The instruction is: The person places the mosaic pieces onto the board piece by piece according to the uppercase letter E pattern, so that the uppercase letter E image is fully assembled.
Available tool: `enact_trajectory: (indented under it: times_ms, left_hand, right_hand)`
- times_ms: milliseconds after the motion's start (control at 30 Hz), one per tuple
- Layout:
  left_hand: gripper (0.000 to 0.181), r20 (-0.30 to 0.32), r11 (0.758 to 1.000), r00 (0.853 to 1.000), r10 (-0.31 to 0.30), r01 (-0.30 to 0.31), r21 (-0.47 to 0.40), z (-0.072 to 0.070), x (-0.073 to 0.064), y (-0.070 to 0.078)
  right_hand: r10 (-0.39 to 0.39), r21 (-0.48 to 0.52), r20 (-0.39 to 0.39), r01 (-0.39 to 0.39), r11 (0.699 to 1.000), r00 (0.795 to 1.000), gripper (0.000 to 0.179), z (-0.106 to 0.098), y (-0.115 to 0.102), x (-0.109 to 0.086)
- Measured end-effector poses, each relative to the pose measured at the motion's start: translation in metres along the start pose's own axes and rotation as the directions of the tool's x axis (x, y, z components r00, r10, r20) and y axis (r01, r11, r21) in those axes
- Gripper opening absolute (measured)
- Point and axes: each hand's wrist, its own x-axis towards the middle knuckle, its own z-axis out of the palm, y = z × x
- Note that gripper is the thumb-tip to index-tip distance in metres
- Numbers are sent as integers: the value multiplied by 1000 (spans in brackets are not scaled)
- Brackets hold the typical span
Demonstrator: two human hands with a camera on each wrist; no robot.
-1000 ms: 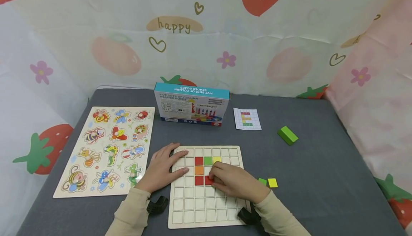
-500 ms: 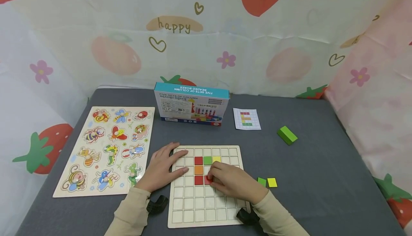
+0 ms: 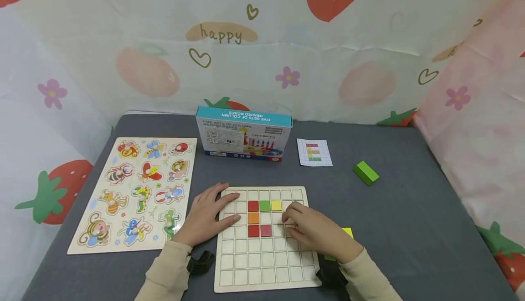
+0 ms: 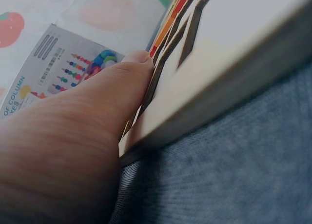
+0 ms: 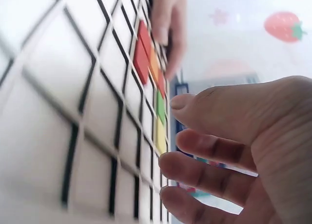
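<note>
A wooden grid board (image 3: 254, 260) lies flat in front of me. Its second row holds red (image 3: 253, 206), green (image 3: 265, 205) and yellow (image 3: 276, 205) square tiles. Below the first red one sits an orange tile (image 3: 253, 218), then a row with two red tiles, the right one (image 3: 266, 230) lying in its cell. My left hand (image 3: 206, 216) rests on the board's left edge, fingers stretched out, thumb over the cells. My right hand (image 3: 316, 230) hovers over the board's right side; in the right wrist view its thumb and fingers (image 5: 195, 170) are loosely bent and apart, with nothing between them.
Beyond the board stand a toy box (image 3: 246, 137) and a small pattern card (image 3: 314, 153). Green blocks (image 3: 366, 173) lie at the right. A yellow tile (image 3: 347, 232) shows partly behind my right wrist. An insect puzzle board (image 3: 135, 196) lies at the left.
My right hand has let go of the second red tile, now fully visible in its cell, and moved right, covering the loose tiles beside the board. The left hand stays put.
</note>
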Motion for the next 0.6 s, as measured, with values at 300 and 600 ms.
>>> enact_trajectory:
  times_ms: [300,600]
  left_hand:
    - [59,7,1000,1000,-10,10,2,-1,-1,1]
    - [59,8,1000,1000,-13,13,2,-1,0,1]
  right_hand:
    - [133,30,-52,-132,991,990,21,-16,25,-39]
    - [324,55,-52,-321,945,945,25,-34,52,-82]
